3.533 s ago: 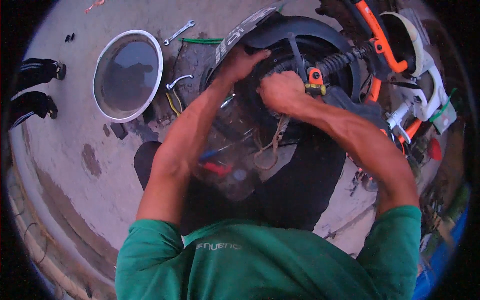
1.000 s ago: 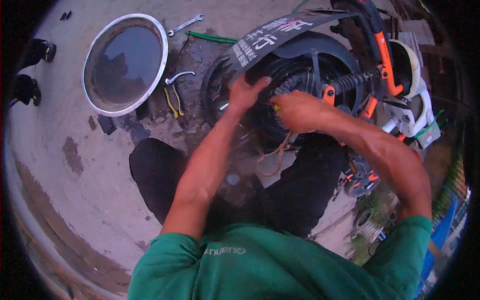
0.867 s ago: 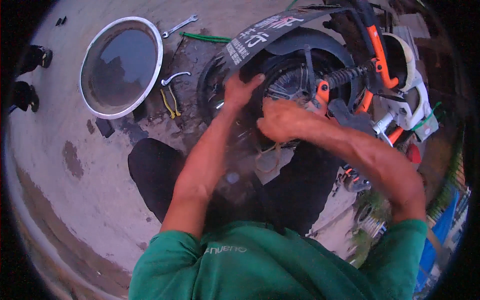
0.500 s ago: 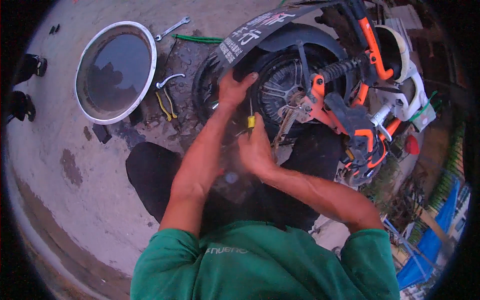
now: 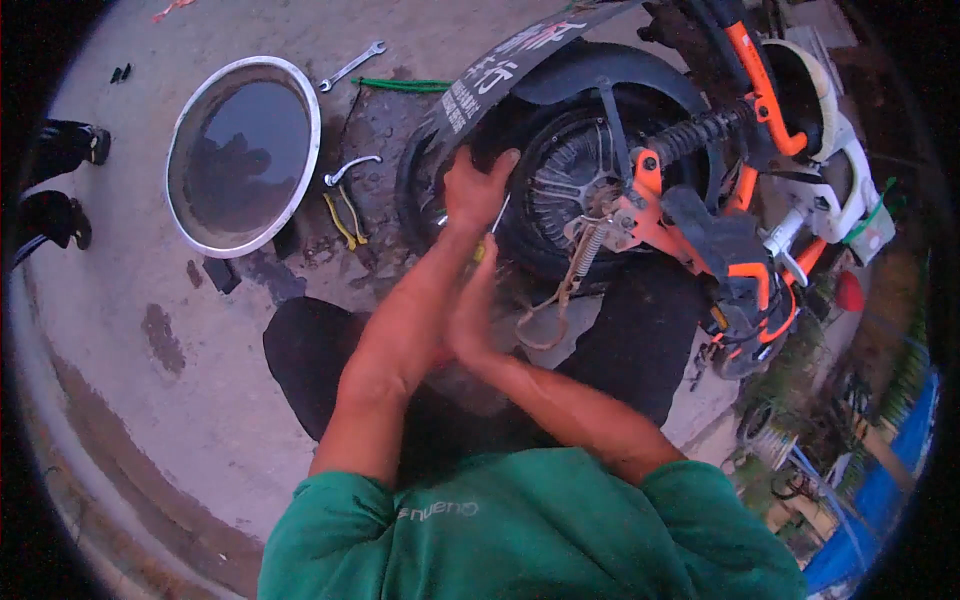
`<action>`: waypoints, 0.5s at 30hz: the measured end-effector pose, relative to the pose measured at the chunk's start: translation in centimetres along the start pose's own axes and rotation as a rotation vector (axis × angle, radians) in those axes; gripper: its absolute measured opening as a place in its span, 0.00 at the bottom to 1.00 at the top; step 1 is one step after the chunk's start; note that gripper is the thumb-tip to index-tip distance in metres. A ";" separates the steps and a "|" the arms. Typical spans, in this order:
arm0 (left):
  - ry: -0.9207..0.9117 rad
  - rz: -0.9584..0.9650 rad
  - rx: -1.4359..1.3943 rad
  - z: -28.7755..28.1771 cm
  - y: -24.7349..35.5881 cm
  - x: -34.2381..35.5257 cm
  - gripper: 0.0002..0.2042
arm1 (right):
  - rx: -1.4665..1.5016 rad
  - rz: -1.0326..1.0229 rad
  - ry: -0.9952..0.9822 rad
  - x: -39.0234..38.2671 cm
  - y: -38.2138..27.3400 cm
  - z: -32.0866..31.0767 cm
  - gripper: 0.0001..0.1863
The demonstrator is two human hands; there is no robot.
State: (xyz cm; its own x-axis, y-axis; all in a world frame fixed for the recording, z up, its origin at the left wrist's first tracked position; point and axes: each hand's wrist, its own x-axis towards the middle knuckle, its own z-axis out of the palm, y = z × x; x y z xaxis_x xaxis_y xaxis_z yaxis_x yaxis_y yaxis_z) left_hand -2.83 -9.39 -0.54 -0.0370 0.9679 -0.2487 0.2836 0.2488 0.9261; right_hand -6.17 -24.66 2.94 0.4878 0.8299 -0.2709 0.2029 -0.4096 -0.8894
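My left hand [image 5: 474, 196] grips the black tyre [image 5: 412, 192] of the scooter's wheel, thumb up beside the rim and fingers partly hidden behind the tyre. Just below it, my right hand [image 5: 476, 290] is closed round the yellow handle of a screwdriver [image 5: 499, 216]. The screwdriver's thin metal shaft points up at the tyre's edge by the left thumb; whether its tip is under the bead I cannot tell. A hub motor with finned spokes [image 5: 566, 180] fills the wheel's middle. The dark mudguard [image 5: 500, 75] with white lettering arches over it.
A round metal basin [image 5: 176, 200] of murky water stands at left. Near it lie an open-end wrench [image 5: 352, 67], a silver lever [image 5: 352, 168] and yellow-handled pliers [image 5: 346, 220]. The orange and white scooter frame [image 5: 755, 90] lies at right. Another person's dark shoes [image 5: 97, 146] are far left.
My right hand with the screwdriver has swung left and down, closer to my left forearm. My left hand keeps its hold on the tyre. The whole view has shifted slightly.
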 end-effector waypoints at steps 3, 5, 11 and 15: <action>-0.022 -0.031 0.036 0.2 -0.3 -0.1 0.38 | 0.012 -0.076 -0.029 0.4 2.5 0.3 0.42; -0.025 -0.041 0.047 0.1 -0.1 -0.2 0.39 | 0.002 -0.090 -0.058 0.6 3.7 0.2 0.40; -0.011 0.042 0.071 0.6 -1.1 0.4 0.38 | -0.242 -0.123 -0.130 1.3 3.6 -1.1 0.38; -0.133 0.069 -0.127 0.7 -0.8 0.8 0.41 | -0.269 -0.079 -0.150 1.1 3.4 -2.2 0.39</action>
State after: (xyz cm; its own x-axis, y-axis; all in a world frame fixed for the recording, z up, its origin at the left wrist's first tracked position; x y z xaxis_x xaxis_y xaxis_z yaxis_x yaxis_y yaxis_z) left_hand -2.45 -8.83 -1.66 0.1077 0.9716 -0.2108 0.1574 0.1927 0.9686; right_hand -3.04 -25.95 0.43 0.3344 0.9018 -0.2737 0.4621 -0.4101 -0.7863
